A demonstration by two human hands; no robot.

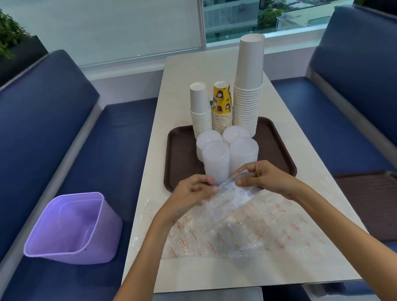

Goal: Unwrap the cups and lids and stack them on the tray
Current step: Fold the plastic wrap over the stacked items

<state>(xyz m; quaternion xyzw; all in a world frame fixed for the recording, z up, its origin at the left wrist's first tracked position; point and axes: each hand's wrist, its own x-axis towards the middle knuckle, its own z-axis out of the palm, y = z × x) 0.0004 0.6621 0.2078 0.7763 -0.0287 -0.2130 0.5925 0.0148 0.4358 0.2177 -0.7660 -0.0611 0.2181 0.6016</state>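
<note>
The left hand (192, 193) and the right hand (266, 178) meet just above the near rim of the tray. Each pinches the top edge of a clear crinkled wrapper (229, 201) between thumb and curled fingers. The wrapper's long axis runs diagonally, from the right hand's fingertips down and leftward toward the person. Whether anything is inside it cannot be told.

Its lower end merges with a flat plastic sheet (257, 231) spread on the white table (179, 86). The sheet carries rows of red print too blurred to read.

Behind the hands sits the brown tray (279, 144), its long side across the table. Four stacks of translucent lids (217, 158) stand on its near half, two in front and two behind. The hands and wrapper hide the bases of the front pair, and the front pair covers much of the rear pair.

At the far side of the tray three cup stacks stand upright, mouths down and bases up. They are a short white cup stack (200, 108), a yellow cup stack (222, 106) and a tall white cup stack (249, 88). A bit of green shows between the first two, too hidden to identify.

A purple bin (73, 227) rests on the left blue bench (38, 128), tilted with its mouth up and toward the person. A second brown tray (380, 205) lies on the right bench, its near corner cut off by the table edge.
</note>
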